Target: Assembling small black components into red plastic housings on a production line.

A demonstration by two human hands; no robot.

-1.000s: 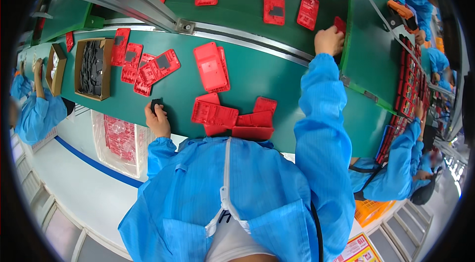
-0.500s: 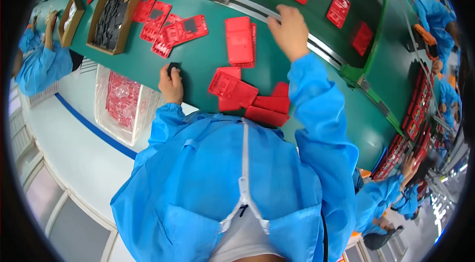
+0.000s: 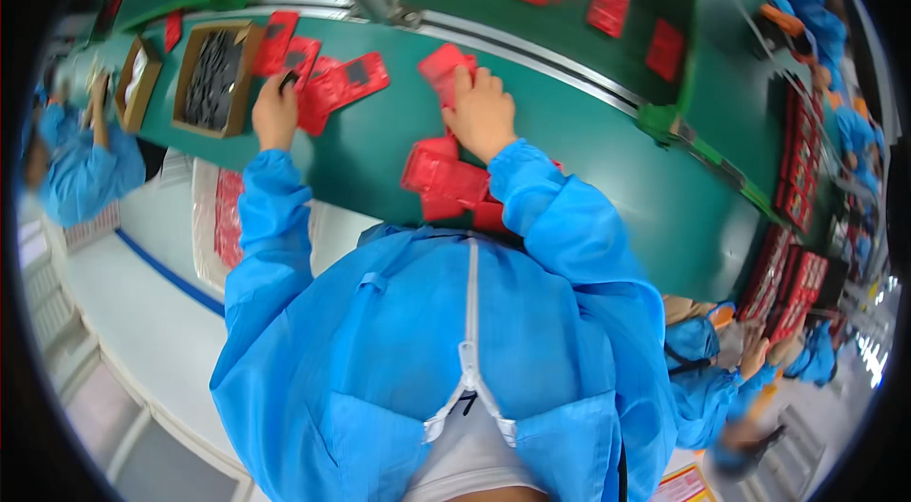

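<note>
My left hand [image 3: 275, 116] is closed on a small black piece [image 3: 289, 80], its exact kind too small to make out. It is beside several overlapping red plastic housings [image 3: 356, 77] with dark rectangular areas. My right hand [image 3: 484, 115] has its thumb and fingers on the edge of a red plastic housing [image 3: 441, 68], which is tilted and slightly blurred. Part of another red piece shows behind those fingers. Nearer my body, a loose pile of red housings [image 3: 446, 181] is partly covered by my right forearm.
Left on the green table [image 3: 579, 160] stands a cardboard box [image 3: 231, 127] full of black parts, with a smaller carton [image 3: 142, 84] beyond. Past a metal rail [image 3: 531, 61], a green conveyor carries spaced red housings [image 3: 607, 7]. A lined crate [image 3: 204, 227] is below left. Co-workers are on both sides.
My left hand has moved left and away from me with the black piece, up to the red housings. From the rail, my right hand has come back left and taken hold of a red housing.
</note>
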